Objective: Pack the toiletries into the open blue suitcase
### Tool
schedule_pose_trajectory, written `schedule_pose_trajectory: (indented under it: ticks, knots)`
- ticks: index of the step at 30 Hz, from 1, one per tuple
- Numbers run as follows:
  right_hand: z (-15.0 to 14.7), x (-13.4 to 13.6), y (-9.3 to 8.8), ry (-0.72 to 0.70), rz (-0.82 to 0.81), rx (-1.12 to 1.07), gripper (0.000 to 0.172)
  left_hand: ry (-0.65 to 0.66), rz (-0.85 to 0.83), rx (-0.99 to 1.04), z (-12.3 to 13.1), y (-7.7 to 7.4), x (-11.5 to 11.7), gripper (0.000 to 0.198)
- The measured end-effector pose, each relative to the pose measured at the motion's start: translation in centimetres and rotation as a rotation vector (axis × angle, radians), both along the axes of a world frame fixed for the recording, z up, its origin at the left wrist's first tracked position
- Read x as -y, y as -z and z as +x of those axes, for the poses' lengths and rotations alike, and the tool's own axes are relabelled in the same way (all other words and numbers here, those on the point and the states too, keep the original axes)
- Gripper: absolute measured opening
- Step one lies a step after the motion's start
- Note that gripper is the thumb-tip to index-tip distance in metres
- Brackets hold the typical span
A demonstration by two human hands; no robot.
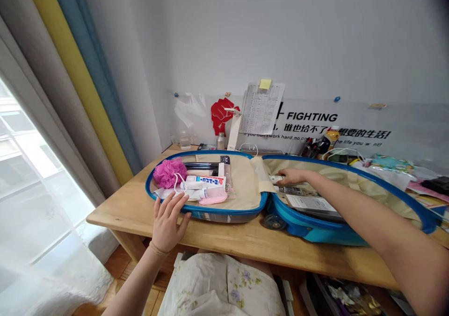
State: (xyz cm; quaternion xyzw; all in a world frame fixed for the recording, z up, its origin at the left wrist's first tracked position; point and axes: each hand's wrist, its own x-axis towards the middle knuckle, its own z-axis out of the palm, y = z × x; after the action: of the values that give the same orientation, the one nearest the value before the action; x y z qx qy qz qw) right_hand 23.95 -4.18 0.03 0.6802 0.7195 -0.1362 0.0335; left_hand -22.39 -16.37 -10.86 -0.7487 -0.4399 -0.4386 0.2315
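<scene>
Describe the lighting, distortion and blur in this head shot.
Head view: daylight through the window at left blows out to white; the wall stays evenly lit, shadows are soft. The wide lens bends the curtain and desk edge and darkens the top right corner. The suitcase, left hand and right hand are fairly sharp; the near right forearm is stretched large.

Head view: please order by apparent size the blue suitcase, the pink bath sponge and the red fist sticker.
1. Blue suitcase, largest by far.
2. Pink bath sponge and red fist sticker look about equal; the sticker is farther away, so I do not rank them.
</scene>
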Motion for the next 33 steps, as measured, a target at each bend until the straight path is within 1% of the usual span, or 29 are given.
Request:
schedule_pose_trajectory:
  ticks: [3,5,6,8,9,10,11,13,15,17,19,22,25,27,30,31,33]
  knots:
    - [0.6,0.7,-1.7,0.032,0.074,-0.005,0.04,-0.003,0.011,-0.01,0.0,-0.1,0.0,0.05]
    - [0.4,0.9,-3.6,0.075,0.135,-0.013,0.051,-0.003,0.011,-0.016,0.0,-0.2,0.0,0.048]
    - [-0.1,0.9,-4.7,0.096,0.189,-0.021,0.055,-0.003,0.011,-0.017,0.0,-0.2,0.0,0.047]
    - [-2.5,0.8,-6.5,0.082,0.327,-0.051,0.06,-0.003,0.014,-0.015,0.0,-0.3,0.1,0.046]
    - [-4.4,0.8,-7.2,0.038,0.409,-0.068,0.059,-0.003,0.015,-0.013,0.1,-0.3,0.1,0.045]
    - [-6.8,0.7,-7.6,-0.06,0.446,-0.081,0.058,-0.002,0.017,-0.011,0.1,-0.4,0.1,0.045]
    - [-9.5,0.7,-7.8,-0.17,0.449,-0.087,0.059,-0.001,0.018,-0.009,0.1,-0.4,0.1,0.045]
    - [-15.2,0.6,-7.4,-0.405,0.364,-0.075,0.062,-0.002,0.009,-0.009,0.1,-0.3,0.1,0.045]
    - [-20.5,0.6,-6.5,-0.561,0.292,-0.073,0.06,-0.001,0.005,-0.014,0.0,-0.3,0.1,0.044]
    - [-24.4,0.4,-5.3,-0.63,0.276,-0.064,0.055,0.001,0.008,-0.022,0.0,-0.3,0.1,0.043]
    - [-26.8,0.0,-4.0,-0.644,0.285,-0.057,0.05,0.004,0.015,-0.028,-0.1,-0.3,0.1,0.043]
    - [-28.1,-0.7,-2.3,-0.623,0.311,-0.05,0.048,0.001,0.019,-0.029,0.0,-0.3,0.1,0.043]
    - [-28.2,-1.1,-1.0,-0.599,0.337,-0.047,0.046,0.0,0.02,-0.022,0.0,-0.3,0.1,0.042]
    - [-28.1,-1.1,-0.5,-0.584,0.343,-0.049,0.046,0.0,0.018,-0.018,0.0,-0.3,0.1,0.043]
    - [-27.9,-0.9,-0.6,-0.57,0.342,-0.068,0.05,-0.002,0.009,-0.017,0.0,-0.2,0.1,0.045]
    - [-27.7,-0.8,-1.0,-0.567,0.339,-0.086,0.052,-0.002,0.008,-0.017,0.0,-0.2,0.1,0.046]
    - [-26.5,-0.9,-2.3,-0.554,0.341,-0.129,0.056,-0.001,0.011,-0.015,0.0,-0.3,0.1,0.047]
